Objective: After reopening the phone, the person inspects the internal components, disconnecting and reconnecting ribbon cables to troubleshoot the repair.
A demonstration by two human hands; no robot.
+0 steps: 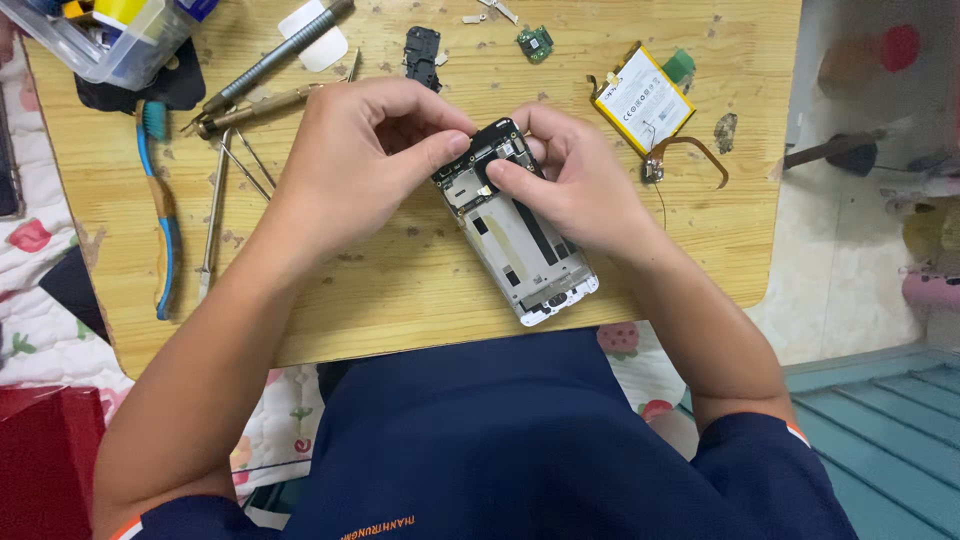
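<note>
The table [420, 290] is pale, scuffed wood with a matt grain. The opened phone [520, 245] shows a dull silver metal frame and black plastic top. Screwdrivers [270, 55] look brushed metal; the toothbrush [160, 210] is glossy blue plastic.

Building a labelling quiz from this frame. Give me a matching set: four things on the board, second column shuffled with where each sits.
Things:
1. opened phone
2. battery
3. toothbrush
4. small green circuit board

Places:
A. far edge of the wooden board, top centre
B. left side, lying lengthwise
C. between left hand and right hand
D. upper right, beside an orange flex cable

Pairs: 1-C, 2-D, 3-B, 4-A
</note>
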